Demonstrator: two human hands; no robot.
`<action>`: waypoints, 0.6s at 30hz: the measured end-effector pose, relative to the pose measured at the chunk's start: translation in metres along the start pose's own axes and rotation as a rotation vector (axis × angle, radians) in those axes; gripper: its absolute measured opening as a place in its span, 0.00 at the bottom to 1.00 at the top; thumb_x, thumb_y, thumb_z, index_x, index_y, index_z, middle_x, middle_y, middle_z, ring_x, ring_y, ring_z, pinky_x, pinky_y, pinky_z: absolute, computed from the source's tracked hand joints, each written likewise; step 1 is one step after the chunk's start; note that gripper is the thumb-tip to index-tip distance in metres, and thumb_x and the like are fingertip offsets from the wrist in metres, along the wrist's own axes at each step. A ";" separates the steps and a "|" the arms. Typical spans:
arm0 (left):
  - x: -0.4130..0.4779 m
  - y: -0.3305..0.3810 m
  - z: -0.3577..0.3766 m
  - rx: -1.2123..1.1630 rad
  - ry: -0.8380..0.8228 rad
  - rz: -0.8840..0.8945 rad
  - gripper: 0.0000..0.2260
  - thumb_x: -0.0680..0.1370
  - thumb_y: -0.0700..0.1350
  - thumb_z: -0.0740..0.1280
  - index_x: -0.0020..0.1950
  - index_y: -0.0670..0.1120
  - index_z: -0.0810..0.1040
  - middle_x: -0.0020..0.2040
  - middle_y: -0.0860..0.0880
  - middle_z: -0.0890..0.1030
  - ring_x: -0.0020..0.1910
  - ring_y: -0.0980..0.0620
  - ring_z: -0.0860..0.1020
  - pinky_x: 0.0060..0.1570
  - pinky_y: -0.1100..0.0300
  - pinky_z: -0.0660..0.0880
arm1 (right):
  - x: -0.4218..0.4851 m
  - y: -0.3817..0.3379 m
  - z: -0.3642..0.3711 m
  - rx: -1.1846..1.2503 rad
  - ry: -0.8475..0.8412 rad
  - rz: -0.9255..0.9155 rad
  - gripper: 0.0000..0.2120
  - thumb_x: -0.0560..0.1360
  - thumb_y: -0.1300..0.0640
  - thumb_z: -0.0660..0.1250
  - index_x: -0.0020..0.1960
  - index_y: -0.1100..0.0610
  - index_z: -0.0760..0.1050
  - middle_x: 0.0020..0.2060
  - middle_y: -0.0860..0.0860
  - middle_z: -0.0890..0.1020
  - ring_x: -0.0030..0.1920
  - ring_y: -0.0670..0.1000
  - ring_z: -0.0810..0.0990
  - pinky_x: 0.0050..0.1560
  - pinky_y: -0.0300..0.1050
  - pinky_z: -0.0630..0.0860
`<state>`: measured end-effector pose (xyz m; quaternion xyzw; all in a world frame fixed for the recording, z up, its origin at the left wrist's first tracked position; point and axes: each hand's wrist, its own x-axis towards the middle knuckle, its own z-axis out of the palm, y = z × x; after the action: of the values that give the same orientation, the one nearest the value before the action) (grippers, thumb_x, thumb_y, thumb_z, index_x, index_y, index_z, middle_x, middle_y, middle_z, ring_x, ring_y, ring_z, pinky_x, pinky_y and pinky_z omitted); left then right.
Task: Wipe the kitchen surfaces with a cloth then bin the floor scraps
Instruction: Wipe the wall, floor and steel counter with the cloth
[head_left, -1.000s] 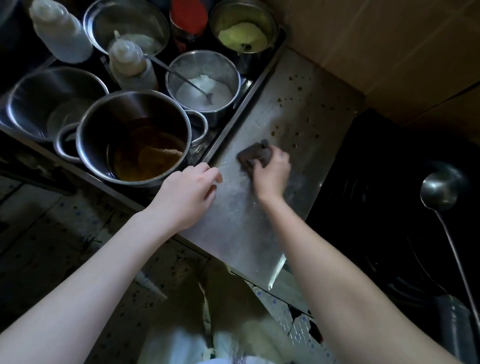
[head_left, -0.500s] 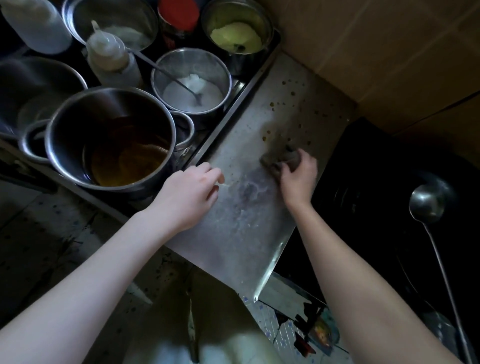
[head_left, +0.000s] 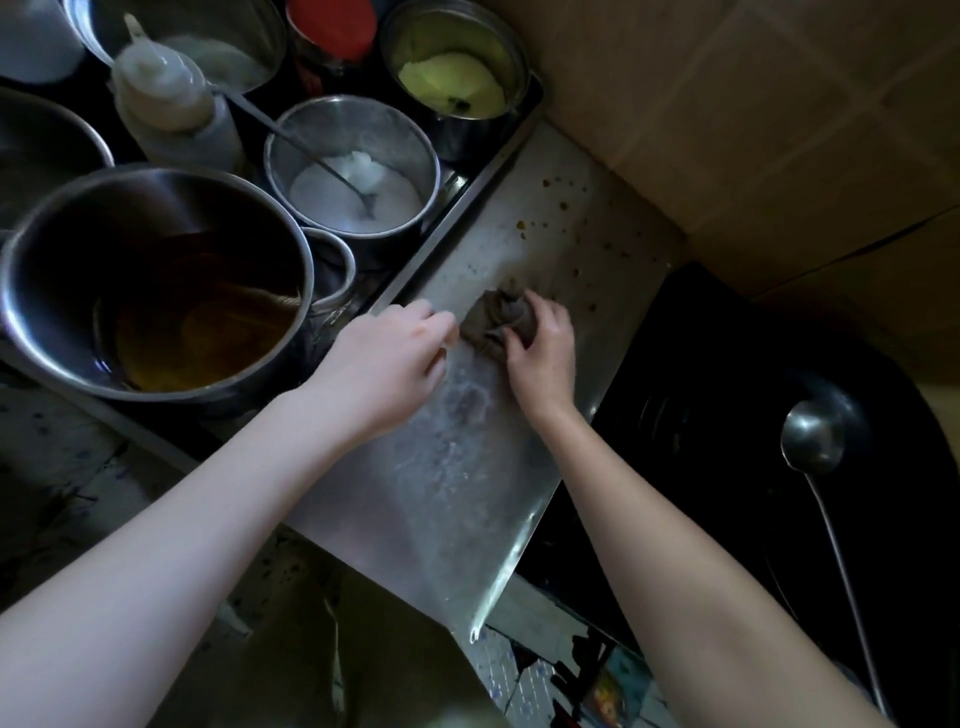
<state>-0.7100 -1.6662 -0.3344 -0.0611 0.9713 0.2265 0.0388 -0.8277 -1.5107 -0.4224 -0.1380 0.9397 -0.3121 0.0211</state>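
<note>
Fingers (head_left: 550, 317) of right hand (head_left: 540, 358) clench the one crumpled dark-grey cloth (head_left: 491, 322), palm down; left hand (head_left: 389, 358) just beside cloth, curled, grip unclear.

Wall (head_left: 753, 104) ahead of me: tan tiles, dark joints. Floor (head_left: 57, 467) below me: dark, speckled. Light dim throughout.
</note>
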 end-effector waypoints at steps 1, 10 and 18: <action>0.002 0.001 0.000 0.007 0.002 0.006 0.11 0.78 0.47 0.57 0.58 0.48 0.72 0.55 0.48 0.74 0.55 0.45 0.74 0.47 0.51 0.73 | 0.008 0.007 -0.005 0.019 0.045 0.052 0.23 0.73 0.59 0.69 0.67 0.55 0.70 0.62 0.54 0.73 0.63 0.54 0.71 0.63 0.42 0.66; 0.020 0.007 -0.001 0.021 0.075 0.022 0.11 0.78 0.48 0.57 0.58 0.48 0.72 0.57 0.47 0.75 0.55 0.44 0.75 0.49 0.51 0.73 | 0.050 0.023 -0.026 0.037 0.313 0.473 0.23 0.73 0.58 0.70 0.67 0.55 0.70 0.60 0.55 0.75 0.60 0.57 0.76 0.61 0.51 0.74; 0.051 0.010 0.005 0.042 0.129 0.037 0.11 0.78 0.47 0.58 0.58 0.48 0.72 0.55 0.47 0.75 0.54 0.44 0.75 0.43 0.54 0.68 | 0.047 0.018 -0.012 -0.039 -0.010 -0.070 0.23 0.71 0.57 0.71 0.65 0.55 0.72 0.59 0.54 0.76 0.59 0.51 0.74 0.57 0.31 0.62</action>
<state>-0.7616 -1.6603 -0.3403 -0.0566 0.9773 0.2024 -0.0267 -0.8786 -1.5027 -0.4210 -0.1727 0.9401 -0.2937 0.0123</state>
